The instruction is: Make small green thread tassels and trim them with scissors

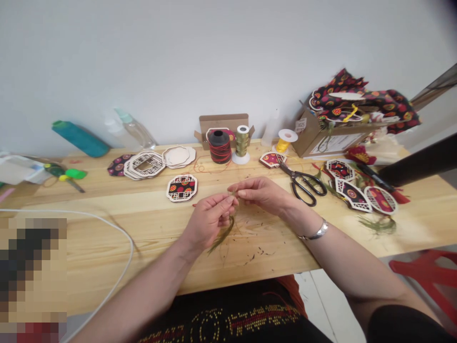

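Note:
Near the middle of the wooden table, my left hand [214, 214] pinches the top of an olive-green thread tassel [225, 234], whose strands hang below the fingers. Close against it, my right hand [259, 193] also has its fingertips pinched at the tassel's upper end; fine thread there is mostly hidden by the fingers. A patterned fabric ornament with a pale lattice frame [182, 188] lies just beyond my left hand. To the right of my right hand rest black-handled scissors [303, 183], their tips on a fan-shaped ornament [271, 159].
Behind the hands stand a dark red cord spool [220, 146], a gold-green thread cone [242, 143] and a yellow spool [284, 140]. Frame pieces [144, 166] lie left. A cardboard box [321, 133] holds fabric at right, near finished ornaments [352, 194]. A white cable [117, 228] crosses the left side.

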`<state>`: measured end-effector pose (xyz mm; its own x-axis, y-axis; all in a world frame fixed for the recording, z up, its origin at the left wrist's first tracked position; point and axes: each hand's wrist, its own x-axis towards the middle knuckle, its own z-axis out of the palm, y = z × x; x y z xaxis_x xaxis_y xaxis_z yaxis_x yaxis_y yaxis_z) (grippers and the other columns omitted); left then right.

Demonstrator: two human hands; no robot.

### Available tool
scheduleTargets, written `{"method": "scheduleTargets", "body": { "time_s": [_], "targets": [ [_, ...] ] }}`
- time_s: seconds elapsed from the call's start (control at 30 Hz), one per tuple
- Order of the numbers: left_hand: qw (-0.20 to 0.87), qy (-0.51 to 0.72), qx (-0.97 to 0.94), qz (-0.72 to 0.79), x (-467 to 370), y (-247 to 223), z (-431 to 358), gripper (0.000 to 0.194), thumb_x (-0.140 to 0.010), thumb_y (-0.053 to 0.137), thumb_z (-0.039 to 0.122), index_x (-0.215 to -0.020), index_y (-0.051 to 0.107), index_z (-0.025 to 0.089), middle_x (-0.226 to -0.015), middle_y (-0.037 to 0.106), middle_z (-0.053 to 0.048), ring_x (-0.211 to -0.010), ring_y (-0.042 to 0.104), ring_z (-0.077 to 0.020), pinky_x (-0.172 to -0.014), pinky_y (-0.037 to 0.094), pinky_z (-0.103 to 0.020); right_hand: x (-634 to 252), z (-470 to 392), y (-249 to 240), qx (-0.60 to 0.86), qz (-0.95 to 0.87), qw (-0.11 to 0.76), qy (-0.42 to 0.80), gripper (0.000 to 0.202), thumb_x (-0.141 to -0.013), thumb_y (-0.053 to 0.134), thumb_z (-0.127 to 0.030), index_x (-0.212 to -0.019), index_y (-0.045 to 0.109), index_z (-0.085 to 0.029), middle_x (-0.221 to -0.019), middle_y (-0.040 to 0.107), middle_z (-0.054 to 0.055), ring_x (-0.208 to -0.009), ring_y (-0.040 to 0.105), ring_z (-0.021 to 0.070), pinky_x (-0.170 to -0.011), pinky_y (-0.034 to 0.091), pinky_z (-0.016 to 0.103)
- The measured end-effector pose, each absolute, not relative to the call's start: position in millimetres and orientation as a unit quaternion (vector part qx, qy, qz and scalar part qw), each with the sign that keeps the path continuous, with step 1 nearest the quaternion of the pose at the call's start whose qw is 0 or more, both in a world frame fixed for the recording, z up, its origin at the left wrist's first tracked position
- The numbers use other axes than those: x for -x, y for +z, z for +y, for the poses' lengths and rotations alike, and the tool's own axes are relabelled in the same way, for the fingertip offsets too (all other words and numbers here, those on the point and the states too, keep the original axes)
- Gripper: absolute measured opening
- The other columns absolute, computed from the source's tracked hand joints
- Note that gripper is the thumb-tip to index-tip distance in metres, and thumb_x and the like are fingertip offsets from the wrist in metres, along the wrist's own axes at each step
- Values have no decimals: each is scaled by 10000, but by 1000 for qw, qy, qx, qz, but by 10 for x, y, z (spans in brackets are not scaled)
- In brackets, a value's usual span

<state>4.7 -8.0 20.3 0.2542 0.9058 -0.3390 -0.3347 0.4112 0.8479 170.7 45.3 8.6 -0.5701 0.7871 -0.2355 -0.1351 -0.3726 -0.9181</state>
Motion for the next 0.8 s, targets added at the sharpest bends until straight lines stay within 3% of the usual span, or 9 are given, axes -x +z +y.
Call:
{"method": "scheduleTargets", "body": {
  "time_s": [0.17, 0.37, 0.6, 0.8],
  "targets": [
    [748, 403, -326, 416, -30, 192, -94, 190, -736, 675, 295, -685, 651, 113, -507, 389, 52, -446, 287, -19, -418, 208, -142, -1700, 446, 59, 268, -438, 290, 808, 350, -575, 809, -297, -896, 726, -187, -706, 688, -10, -658, 589, 90, -688, 461, 242],
    [785, 358, -321, 389, -3, 173, -112, 172, -705, 703, 280, -693, 667, 113, -545, 405, 30, -467, 283, -28, -419, 176, -155, -1718, 431, 87, 204, -448, 258, 831, 282, -613, 791, -223, -884, 724, -184, -691, 707, -10, -632, 633, 91, -681, 486, 238],
    [794, 343, -334, 375, 7, 183, -116, 182, -712, 692, 289, -701, 666, 109, -508, 300, 65, -452, 218, -26, -422, 147, -164, -1708, 423, 85, 209, -464, 264, 819, 186, -615, 791, -251, -752, 717, -149, -647, 675, -6, -590, 601, 82, -638, 466, 231],
    [797, 355, -310, 377, -10, 202, -102, 120, -726, 661, 224, -690, 651, 109, -521, 401, 38, -444, 253, -18, -413, 153, -147, -1678, 395, 140, 237, -482, 298, 789, 162, -659, 759, -273, -667, 676, -133, -603, 641, -17, -585, 572, 80, -627, 433, 222]
  ]
}}
